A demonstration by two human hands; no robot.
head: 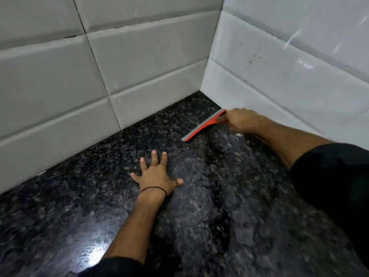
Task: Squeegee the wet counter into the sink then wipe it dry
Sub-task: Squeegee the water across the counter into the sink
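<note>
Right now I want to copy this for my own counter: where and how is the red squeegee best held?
Grip the squeegee by its short red handle, coming from behind the blade on the right, as the right hand does. The long blade lies on the counter facing the corner, leaving only the handle free.

text: none legible | labels: none | surfaces checked: squeegee (203,125), tiles (139,62)
</note>
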